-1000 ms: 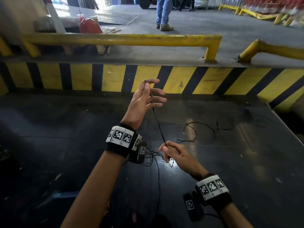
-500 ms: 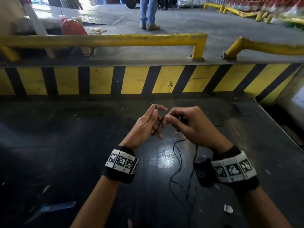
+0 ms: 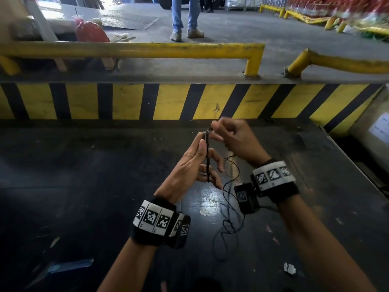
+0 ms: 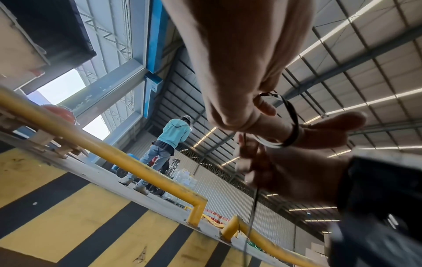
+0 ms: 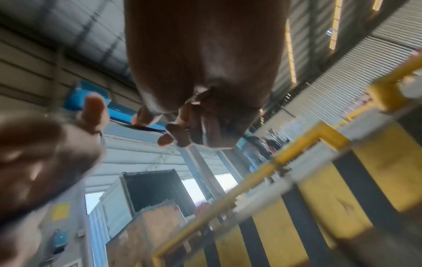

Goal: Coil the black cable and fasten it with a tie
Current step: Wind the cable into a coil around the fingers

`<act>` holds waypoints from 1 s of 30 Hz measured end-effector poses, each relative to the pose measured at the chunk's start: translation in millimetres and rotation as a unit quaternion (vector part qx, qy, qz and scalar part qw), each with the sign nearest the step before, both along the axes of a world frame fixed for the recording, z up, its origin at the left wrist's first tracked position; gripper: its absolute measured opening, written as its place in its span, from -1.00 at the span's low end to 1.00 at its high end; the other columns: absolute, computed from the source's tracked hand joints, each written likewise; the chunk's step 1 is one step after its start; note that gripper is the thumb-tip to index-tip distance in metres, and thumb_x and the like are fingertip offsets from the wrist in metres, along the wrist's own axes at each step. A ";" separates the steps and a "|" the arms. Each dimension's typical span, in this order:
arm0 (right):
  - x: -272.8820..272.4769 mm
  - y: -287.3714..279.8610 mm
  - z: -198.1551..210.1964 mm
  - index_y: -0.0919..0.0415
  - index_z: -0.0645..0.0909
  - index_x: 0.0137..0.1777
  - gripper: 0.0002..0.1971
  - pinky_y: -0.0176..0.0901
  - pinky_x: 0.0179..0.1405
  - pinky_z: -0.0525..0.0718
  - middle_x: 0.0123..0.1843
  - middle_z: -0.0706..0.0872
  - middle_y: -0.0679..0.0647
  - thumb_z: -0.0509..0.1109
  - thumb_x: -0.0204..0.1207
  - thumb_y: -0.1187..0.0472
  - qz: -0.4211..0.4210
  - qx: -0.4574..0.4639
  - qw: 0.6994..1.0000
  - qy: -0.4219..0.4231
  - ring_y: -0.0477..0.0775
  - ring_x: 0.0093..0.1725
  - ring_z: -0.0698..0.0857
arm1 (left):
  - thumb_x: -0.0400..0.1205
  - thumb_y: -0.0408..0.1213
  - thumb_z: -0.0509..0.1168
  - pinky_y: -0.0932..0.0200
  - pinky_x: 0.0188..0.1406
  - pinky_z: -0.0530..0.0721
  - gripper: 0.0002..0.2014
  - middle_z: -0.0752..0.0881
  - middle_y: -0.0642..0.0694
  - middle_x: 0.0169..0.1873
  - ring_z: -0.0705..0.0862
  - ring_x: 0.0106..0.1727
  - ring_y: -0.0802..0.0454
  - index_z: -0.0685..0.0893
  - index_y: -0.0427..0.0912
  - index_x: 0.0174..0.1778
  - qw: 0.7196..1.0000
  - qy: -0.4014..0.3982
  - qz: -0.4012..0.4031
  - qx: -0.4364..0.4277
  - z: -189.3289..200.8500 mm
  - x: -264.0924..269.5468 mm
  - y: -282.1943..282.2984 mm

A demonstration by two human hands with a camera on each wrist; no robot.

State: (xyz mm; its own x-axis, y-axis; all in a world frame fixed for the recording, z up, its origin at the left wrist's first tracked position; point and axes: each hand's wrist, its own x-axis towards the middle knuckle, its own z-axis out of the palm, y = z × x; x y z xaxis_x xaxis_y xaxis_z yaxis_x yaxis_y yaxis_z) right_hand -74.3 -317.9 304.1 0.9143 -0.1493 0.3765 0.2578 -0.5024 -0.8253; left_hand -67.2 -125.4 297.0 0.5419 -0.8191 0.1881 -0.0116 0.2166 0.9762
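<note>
Black cable (image 3: 208, 157) looped over left hand (image 3: 189, 171), fingers half-curled inside loops; right hand (image 3: 233, 140) pinches strand at top. Loose tail (image 3: 230, 218) trails onto dark floor (image 3: 84, 186). Risks: loops slipping off fingers, tail tangling, uneven coil.

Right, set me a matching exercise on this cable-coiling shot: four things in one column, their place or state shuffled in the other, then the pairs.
Things
1. left hand
2. right hand
3. loose black cable
4. scrap of white paper

Places or states
A. trails down in tangled loops onto the dark floor
B. lies on the floor near the right forearm
C. pinches the cable at the top of the loops
D. held upright, with cable loops wound over its fingers

Pairs: 1-D, 2-C, 3-A, 4-B
</note>
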 end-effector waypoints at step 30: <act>-2.0 8.8 30.3 0.24 0.70 -0.17 -0.69 -0.43 -0.43 0.51 -0.39 0.63 -0.15 0.33 0.75 0.09 -0.005 -0.076 0.997 0.003 -0.32 -0.47 0.58 | 0.88 -0.03 -0.12 -0.44 0.02 0.79 -0.62 0.67 -0.37 -0.10 0.82 -0.27 -0.26 0.45 -0.10 0.44 0.999 0.030 0.010 0.010 -14.5 -7.8 9.9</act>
State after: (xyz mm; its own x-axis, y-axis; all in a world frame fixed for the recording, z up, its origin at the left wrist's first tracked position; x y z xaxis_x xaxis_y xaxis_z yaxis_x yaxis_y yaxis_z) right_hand -76.3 -309.1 334.3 0.9157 -0.1001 0.3892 0.2467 -0.6244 -0.7411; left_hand -74.9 -115.5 282.4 0.5684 -0.8110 0.1386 0.0429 0.1974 0.9794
